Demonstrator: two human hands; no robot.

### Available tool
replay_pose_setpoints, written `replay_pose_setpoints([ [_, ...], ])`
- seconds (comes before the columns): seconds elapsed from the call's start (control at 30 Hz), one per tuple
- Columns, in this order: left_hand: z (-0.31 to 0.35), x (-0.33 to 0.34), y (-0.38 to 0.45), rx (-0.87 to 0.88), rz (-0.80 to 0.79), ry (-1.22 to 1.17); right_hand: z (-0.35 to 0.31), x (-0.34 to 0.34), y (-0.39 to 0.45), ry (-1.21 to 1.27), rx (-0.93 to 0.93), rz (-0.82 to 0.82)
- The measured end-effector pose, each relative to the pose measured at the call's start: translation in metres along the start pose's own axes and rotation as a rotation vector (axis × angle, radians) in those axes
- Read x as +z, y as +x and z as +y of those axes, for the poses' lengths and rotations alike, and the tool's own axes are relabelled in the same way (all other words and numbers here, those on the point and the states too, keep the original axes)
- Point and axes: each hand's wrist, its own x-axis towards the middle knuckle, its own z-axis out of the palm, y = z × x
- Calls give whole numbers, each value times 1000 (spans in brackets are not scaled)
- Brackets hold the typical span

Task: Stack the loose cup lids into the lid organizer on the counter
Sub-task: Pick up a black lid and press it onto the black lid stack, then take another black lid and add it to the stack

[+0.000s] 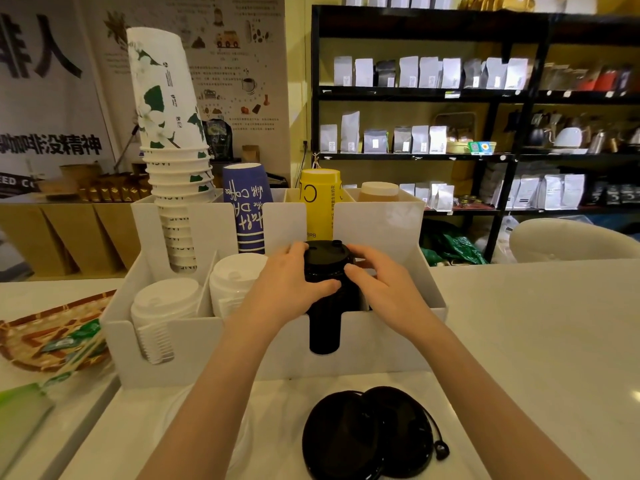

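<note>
Black lids fill the organizer's third slot at frame centre, stacked high enough that the top one rises above the white walls, and both hands are closed around that stack: the left hand wraps its left side with fingers curled over the front, the right hand cups the right side, thumb against the rim. Risk, as I judge it, lies in the tall column; pressing unevenly could tilt the top lids so they jam against the divider or spill over into the neighbouring slot of white lids. A hard push might also shift the light plastic organizer on the desk. At lower centre two more loose lids lie overlapping on the desk, glossy, thin, with tethered plugs, well apart from the hands and not yet stacked.
</note>
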Motion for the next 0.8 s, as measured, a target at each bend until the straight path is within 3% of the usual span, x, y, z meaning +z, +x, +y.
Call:
replay_pose_setpoints([
  [0.27, 7, -6, -5, 79, 40, 16, -3, -11, -29, -138, 23, 47],
  [0.47, 18, -12, -30, 290, 282, -34, -3, -17, -81, -244, 38, -30],
  [0.8, -17, 19, -82, 205, -132, -148, 6, -8, -153, -363, 108, -100],
])
